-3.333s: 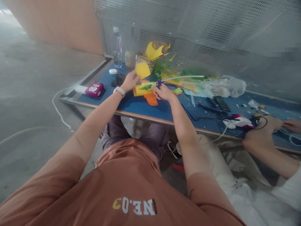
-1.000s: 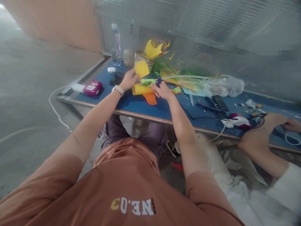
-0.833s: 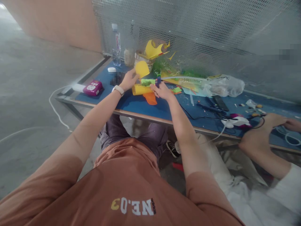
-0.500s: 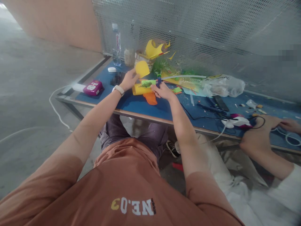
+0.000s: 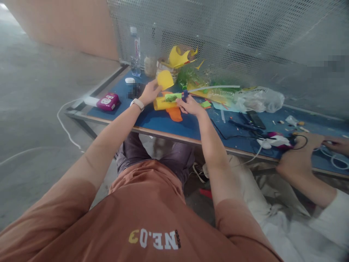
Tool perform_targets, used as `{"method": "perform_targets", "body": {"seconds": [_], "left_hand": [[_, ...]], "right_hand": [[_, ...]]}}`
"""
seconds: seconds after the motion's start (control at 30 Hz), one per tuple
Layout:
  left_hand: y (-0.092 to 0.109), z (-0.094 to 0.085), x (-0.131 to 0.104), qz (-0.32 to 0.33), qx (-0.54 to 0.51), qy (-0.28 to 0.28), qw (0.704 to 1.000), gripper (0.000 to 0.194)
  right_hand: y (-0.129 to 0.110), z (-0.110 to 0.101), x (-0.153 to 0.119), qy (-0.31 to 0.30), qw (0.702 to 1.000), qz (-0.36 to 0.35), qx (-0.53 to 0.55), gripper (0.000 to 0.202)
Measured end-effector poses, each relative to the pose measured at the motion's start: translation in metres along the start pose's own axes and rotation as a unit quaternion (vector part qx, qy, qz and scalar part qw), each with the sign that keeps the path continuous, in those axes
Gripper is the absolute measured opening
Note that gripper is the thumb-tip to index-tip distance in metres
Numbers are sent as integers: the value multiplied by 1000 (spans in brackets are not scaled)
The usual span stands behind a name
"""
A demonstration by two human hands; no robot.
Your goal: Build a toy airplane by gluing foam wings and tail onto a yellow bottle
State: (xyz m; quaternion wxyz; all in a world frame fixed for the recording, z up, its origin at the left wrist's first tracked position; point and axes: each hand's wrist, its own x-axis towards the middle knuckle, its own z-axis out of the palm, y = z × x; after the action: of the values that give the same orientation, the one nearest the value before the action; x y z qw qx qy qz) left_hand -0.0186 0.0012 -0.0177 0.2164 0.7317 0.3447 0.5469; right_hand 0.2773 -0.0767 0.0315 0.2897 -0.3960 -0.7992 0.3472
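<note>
My left hand (image 5: 150,91), with a white watch on its wrist, pinches a flat yellow piece with rounded corners (image 5: 165,80) and tilts it up over the table. My right hand (image 5: 189,104) is closed around what looks like a hot glue gun (image 5: 173,97), green in the body and blue at the grip. A long whitish glue stick (image 5: 215,87) juts out to the right behind it. The gun's front end points left, just above a yellow tube-like piece (image 5: 161,104). An orange cut piece (image 5: 175,114) lies beside the tube, nearer me.
A water bottle (image 5: 135,52), a purple box (image 5: 108,102) and a basket with yellow scraps (image 5: 166,69) stand on the blue table (image 5: 152,122). Plastic bags (image 5: 259,99) and a phone (image 5: 255,119) lie right. A co-worker's hand (image 5: 307,142) is near the power strip (image 5: 275,141).
My right hand and the glue gun have shifted very slightly to the right. My left hand keeps the yellow piece in place. The co-worker's far hand has moved a little left.
</note>
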Motion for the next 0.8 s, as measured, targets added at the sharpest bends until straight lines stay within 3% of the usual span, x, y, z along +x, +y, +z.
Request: {"method": "perform_targets", "body": {"seconds": [0.23,0.43,0.6,0.8], "left_hand": [[-3,1,2,8,5,2,1000,54],[-19,1,5,-7,-12,-7,1000,49],[-33,0,9,-13,-16,-16,1000,56],[-20,2,5,-2,-10,-5,1000,54]], "right_hand": [[2,5,5,18,1000,0,6,80],[8,7,10,20,1000,7,-8,80],[7,5,9,14,1000,8,-7,79],[6,0,4,-6,1000,-13,-11,81]]}}
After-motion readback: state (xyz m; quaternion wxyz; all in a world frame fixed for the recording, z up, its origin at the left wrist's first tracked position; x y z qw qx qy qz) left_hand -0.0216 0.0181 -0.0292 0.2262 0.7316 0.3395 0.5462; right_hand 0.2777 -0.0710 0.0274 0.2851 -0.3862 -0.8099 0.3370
